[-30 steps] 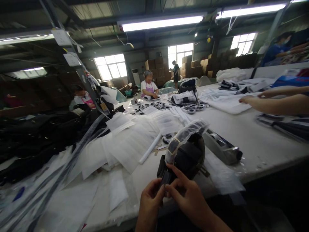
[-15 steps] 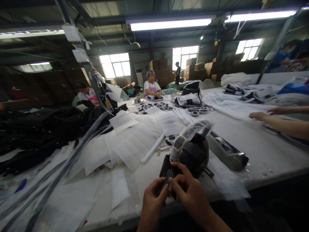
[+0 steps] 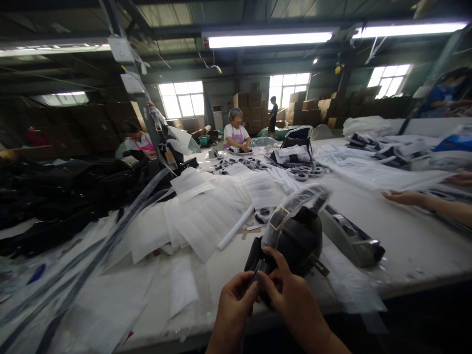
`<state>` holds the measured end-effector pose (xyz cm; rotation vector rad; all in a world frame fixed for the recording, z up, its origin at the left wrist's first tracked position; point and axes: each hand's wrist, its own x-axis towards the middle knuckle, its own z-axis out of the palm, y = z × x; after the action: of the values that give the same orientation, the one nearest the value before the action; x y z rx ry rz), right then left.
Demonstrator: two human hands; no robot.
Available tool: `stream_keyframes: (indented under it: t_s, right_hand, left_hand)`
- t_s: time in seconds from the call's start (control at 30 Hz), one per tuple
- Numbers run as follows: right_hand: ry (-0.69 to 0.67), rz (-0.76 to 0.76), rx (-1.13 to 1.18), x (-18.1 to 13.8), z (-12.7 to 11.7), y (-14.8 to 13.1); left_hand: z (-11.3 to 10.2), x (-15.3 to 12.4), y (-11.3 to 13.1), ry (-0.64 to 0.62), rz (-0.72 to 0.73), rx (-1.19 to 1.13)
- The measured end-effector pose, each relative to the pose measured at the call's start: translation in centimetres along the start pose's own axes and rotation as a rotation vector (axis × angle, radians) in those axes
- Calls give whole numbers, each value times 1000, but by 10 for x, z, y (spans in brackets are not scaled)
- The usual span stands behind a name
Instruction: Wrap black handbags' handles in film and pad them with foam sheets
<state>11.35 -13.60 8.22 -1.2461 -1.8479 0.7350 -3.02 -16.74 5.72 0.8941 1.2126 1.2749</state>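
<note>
A black handbag (image 3: pixel 300 241) rests near the front of the table, and its handle (image 3: pixel 280 219) is wrapped in translucent film with a gold-coloured buckle showing. My left hand (image 3: pixel 234 302) pinches a dark strap (image 3: pixel 261 267) at the bag's near left side. Close against it, my right hand (image 3: pixel 289 295) grips the same strap between thumb and fingers, its index finger reaching up to the base of the wrapped handle. The strap's lower end is hidden behind my fingers. A metal-tipped tab (image 3: pixel 319 265) sticks out at the bag's right side.
Right of the bag stands a grey tape dispenser (image 3: pixel 354 241). White foam sheets (image 3: pixel 210 216) spread to the left, near a grey strip (image 3: pixel 92 268). A co-worker's hand (image 3: pixel 405 197) is by white sheeting at right. Black bags (image 3: pixel 47 196) are heaped far left.
The view has shifted slightly, moving the background rightward. Both my hands keep their pinch on the strap. At right, the co-worker's hands have moved apart, one going toward the frame edge.
</note>
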Motion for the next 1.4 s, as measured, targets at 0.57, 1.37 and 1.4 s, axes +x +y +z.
stream_keyframes:
  t_s: [0.57, 1.37, 1.4]
  right_hand:
    - [-181, -75, 235, -15, -8, 18]
    - [-36, -102, 210, -21, 13, 21]
    - [-33, -96, 218, -20, 13, 19]
  left_hand:
    - [-5, -1, 3, -87, -219, -102]
    - [3, -7, 8, -90, -502, -358]
    - [3, -7, 8, -104, -516, -349]
